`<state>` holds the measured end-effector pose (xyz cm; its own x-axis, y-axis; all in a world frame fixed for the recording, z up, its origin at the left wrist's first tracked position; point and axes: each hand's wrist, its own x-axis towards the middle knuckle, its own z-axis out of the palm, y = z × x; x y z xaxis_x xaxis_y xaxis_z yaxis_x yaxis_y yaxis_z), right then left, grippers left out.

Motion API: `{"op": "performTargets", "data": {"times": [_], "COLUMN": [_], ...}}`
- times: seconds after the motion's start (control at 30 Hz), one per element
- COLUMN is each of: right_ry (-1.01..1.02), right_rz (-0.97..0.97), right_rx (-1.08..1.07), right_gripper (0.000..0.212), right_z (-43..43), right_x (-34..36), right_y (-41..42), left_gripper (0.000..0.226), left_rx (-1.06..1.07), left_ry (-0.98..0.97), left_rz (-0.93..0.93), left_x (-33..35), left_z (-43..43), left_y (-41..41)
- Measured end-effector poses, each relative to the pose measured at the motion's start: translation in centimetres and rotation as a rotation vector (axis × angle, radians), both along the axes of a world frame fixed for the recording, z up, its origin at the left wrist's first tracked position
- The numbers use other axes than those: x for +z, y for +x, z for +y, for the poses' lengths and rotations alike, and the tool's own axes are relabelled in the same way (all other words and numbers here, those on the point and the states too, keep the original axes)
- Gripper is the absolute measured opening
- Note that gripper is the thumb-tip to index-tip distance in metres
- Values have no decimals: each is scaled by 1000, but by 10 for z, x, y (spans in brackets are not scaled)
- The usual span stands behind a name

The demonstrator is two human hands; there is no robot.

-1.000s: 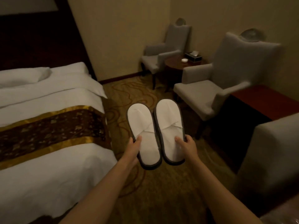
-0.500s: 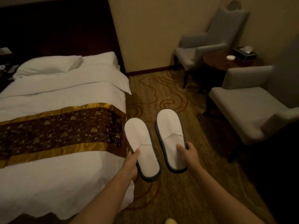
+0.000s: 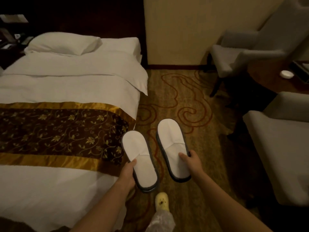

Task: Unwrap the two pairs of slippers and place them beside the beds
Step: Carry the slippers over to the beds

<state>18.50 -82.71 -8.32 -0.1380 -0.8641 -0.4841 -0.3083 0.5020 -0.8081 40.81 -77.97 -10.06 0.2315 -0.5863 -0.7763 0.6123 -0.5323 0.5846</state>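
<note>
Two white slippers with dark grey soles are held in the air above the carpet, toes pointing away from me. My left hand (image 3: pixel 127 173) grips the heel half of the left slipper (image 3: pixel 139 156), thumb on top, right beside the bed's edge. My right hand (image 3: pixel 192 162) grips the right slipper (image 3: pixel 172 144) the same way, a little farther forward. No wrapping shows on either slipper. The bed (image 3: pixel 58 84) with white linen, a pillow and a brown-gold runner fills the left side.
Patterned carpet (image 3: pixel 180 101) runs between the bed and two grey armchairs (image 3: pixel 275 136) on the right. A dark round table with a small white dish (image 3: pixel 286 74) stands between the chairs. My foot in a yellow shoe (image 3: pixel 161 201) is below the slippers. A nightstand is at the far left.
The view has swung left toward the bed. Both hands carried the slippers nearer the bed's side, and the slippers have drawn apart, the left one lower. My foot has come into view.
</note>
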Motion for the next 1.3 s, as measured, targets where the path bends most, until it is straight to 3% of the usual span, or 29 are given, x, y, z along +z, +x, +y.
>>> {"op": "performTargets", "data": {"times": [0.13,0.43,0.8,1.1,1.3], "right_ry": [19,25,22,81,99], "right_rz": [41,63,73,93,99], "right_rx": [106,283,777,1043,1125], "right_gripper": [48,45,42,39,36], "right_z": [-95,-256,-424,-466,-451], "right_x": [-8,-19,-69,-157,-274], "right_y": [8,25,48,65,82], "left_gripper": [37,35,39,41,44], "left_rx": [71,242,723,1097,1146], "left_ry": [33,13,-18,-53,-31], "left_rz": [28,38,70,109,97], "left_x": [-10,-14,-60,-144,-251], "left_z": [-70,-189,-276,-275,-264], "left_y": [9,19,-26,-76,-81]}}
